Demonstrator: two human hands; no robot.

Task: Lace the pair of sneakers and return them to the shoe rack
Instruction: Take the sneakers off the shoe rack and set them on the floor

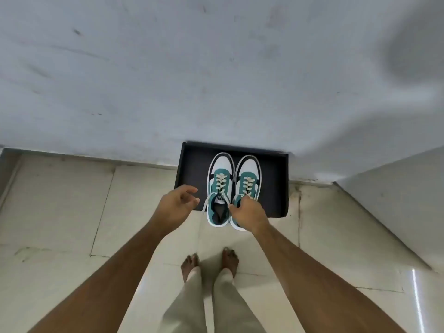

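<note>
Two teal, white and black sneakers with cream laces lie side by side, toes pointing at the wall. The left sneaker (220, 186) and the right sneaker (247, 179) rest on a black shoe rack (274, 188), heels hanging past its front edge. My right hand (247, 212) is closed over the heel opening of the right sneaker, fingers pinching near the inner collars of both shoes. My left hand (176, 205) hovers just left of the left sneaker, fingers curled and apart, holding nothing. A loose lace end hangs beside the left sneaker.
The rack stands on a beige tiled floor (60, 212) against a white wall (168, 80). Another white wall (396, 200) juts out at the right. My bare feet (209, 263) stand on the tiles below the rack.
</note>
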